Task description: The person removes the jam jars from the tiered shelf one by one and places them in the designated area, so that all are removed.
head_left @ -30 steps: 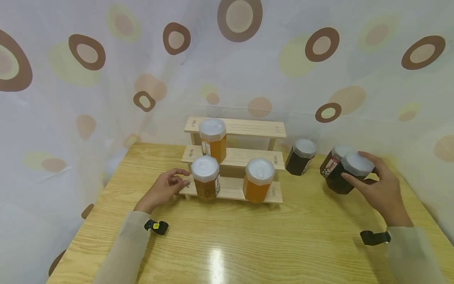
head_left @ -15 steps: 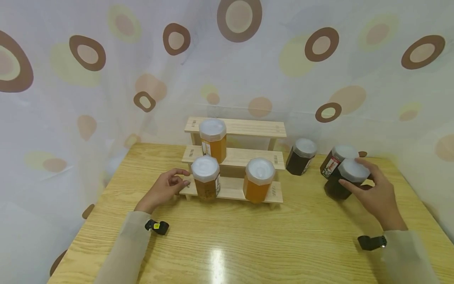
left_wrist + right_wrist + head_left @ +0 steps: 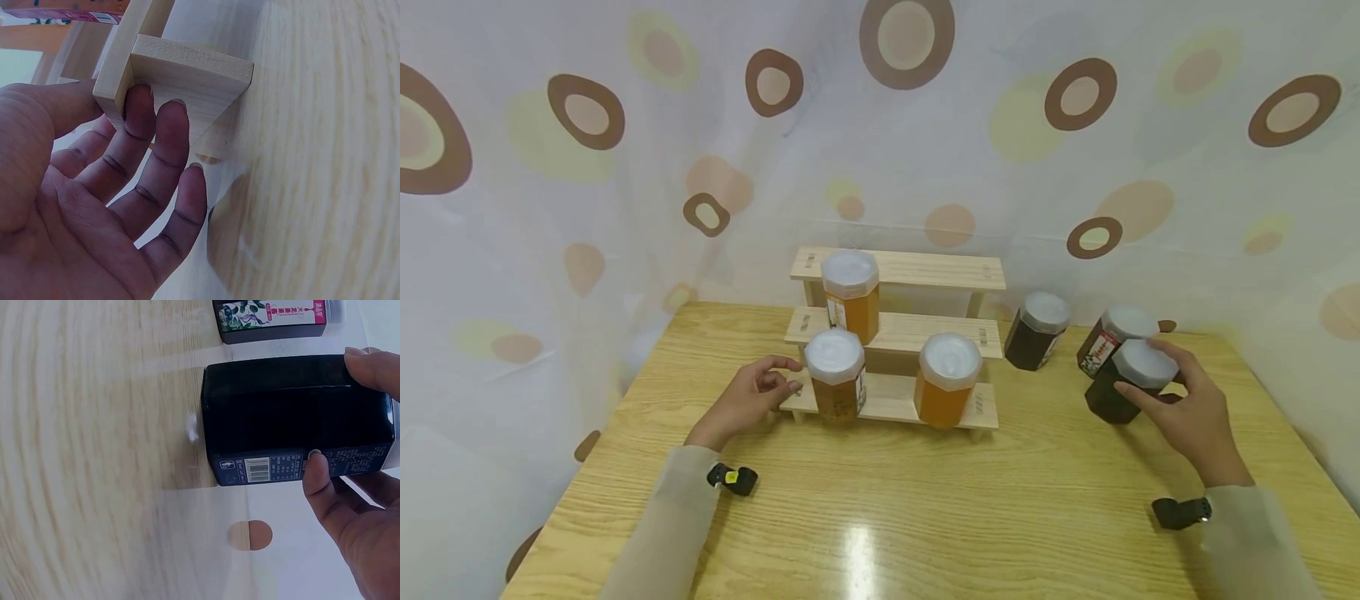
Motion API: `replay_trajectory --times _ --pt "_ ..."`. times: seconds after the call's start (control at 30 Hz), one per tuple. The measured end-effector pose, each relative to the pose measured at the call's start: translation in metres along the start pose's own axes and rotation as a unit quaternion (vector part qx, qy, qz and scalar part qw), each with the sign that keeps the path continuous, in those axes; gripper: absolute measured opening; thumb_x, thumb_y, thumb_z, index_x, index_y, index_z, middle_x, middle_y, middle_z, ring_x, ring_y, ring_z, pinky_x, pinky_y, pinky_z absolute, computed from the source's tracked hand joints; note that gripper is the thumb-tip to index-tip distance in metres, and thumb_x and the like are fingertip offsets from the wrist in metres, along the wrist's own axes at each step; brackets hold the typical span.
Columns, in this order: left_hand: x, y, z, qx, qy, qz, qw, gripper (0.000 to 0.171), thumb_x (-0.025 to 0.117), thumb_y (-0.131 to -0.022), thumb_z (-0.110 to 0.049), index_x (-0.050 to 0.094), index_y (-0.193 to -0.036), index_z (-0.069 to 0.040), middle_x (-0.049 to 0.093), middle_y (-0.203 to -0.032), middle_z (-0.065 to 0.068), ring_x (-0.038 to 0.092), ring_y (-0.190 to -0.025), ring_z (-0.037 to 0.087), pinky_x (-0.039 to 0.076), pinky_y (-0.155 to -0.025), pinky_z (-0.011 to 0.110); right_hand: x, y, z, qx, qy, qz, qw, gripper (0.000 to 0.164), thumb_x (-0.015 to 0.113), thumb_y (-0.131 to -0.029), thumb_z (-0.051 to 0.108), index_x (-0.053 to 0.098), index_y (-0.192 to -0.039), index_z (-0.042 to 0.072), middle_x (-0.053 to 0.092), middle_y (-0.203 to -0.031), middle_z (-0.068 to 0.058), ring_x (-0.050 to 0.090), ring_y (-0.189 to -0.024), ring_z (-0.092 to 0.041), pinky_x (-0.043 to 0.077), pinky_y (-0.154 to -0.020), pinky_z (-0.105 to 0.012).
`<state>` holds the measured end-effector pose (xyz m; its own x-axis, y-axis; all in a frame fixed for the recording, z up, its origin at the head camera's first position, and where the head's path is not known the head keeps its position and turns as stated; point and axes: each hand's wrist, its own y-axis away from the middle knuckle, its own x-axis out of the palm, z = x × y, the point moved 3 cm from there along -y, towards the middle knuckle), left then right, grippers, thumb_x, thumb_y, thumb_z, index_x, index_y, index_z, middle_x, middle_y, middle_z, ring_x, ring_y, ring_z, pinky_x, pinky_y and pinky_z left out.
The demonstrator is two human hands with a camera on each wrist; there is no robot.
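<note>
My right hand (image 3: 1198, 417) grips a dark octagonal jar (image 3: 1111, 398) with a whitish lid, at the right of the table. Its thumb and fingers lie on opposite sides of the jar; a barcode label shows on one side in the right wrist view. Right behind it stands another dark jar (image 3: 1099, 347) with a red and white label. My left hand (image 3: 745, 402) pinches the left end of the lowest step of a three-step wooden shelf (image 3: 891, 398), thumb above the board and fingertips beneath. A brownish jar (image 3: 837, 392) and an orange jar (image 3: 942, 404) stand on that step.
A third orange jar (image 3: 857, 312) stands on the middle step, at its left. Between the shelf and the gripped jar is one more dark jar (image 3: 1028, 340). A curtain (image 3: 910, 150) with round patterns hangs behind the wooden table (image 3: 970, 517).
My right hand has brought the dark jar slightly toward the front and left, showing more of the jar behind it. The left hand and shelf have stayed put.
</note>
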<state>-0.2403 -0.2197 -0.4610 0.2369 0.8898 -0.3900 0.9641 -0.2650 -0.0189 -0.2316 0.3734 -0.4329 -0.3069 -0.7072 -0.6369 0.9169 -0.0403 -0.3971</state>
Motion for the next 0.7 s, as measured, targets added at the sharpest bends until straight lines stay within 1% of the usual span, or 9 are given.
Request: replay_trajectory --times 0.17,0.4,0.5,0.7 --pt "0.000 0.000 0.000 -0.002 -0.002 0.001 1.0000 0.032 0.066 -0.104 -0.016 0.059 -0.132 -0.002 0.065 -0.080 0.005 0.057 -0.077 0.020 0.050 -0.075 0.032 0.000 0.000 -0.003 0.005 -0.006 0.004 1.000 0.075 0.084 -0.088 0.012 0.047 -0.153 0.013 0.049 -0.138 -0.026 0.048 -0.097 0.010 0.044 -0.071 -0.004" --pt "0.000 0.000 0.002 -0.006 -0.002 0.001 1.0000 0.033 0.066 -0.104 -0.018 0.059 -0.132 -0.001 0.065 -0.080 0.006 0.058 -0.077 0.021 0.050 -0.073 0.031 0.001 0.001 -0.009 0.006 -0.019 0.029 0.999 0.078 0.079 -0.093 0.008 0.037 -0.159 0.015 0.044 -0.142 -0.025 0.043 -0.103 0.011 0.041 -0.074 -0.004" --pt "-0.001 0.000 0.001 -0.003 -0.001 0.003 1.0000 0.034 0.066 -0.104 -0.018 0.059 -0.132 -0.001 0.065 -0.080 0.006 0.058 -0.077 0.020 0.050 -0.073 0.031 0.002 0.001 -0.012 0.007 -0.019 0.035 0.999 0.079 0.078 -0.094 0.008 0.035 -0.160 0.014 0.042 -0.143 -0.026 0.041 -0.104 0.011 0.041 -0.073 -0.004" --pt "0.000 -0.001 0.002 0.003 0.000 0.003 1.0000 0.033 0.066 -0.104 -0.018 0.059 -0.132 -0.001 0.065 -0.080 0.006 0.058 -0.077 0.020 0.050 -0.073 0.031 0.001 0.001 -0.013 0.022 -0.022 0.045 0.999 0.079 0.076 -0.096 0.011 0.032 -0.161 0.016 0.040 -0.145 -0.027 0.040 -0.103 0.009 0.042 -0.070 -0.006"
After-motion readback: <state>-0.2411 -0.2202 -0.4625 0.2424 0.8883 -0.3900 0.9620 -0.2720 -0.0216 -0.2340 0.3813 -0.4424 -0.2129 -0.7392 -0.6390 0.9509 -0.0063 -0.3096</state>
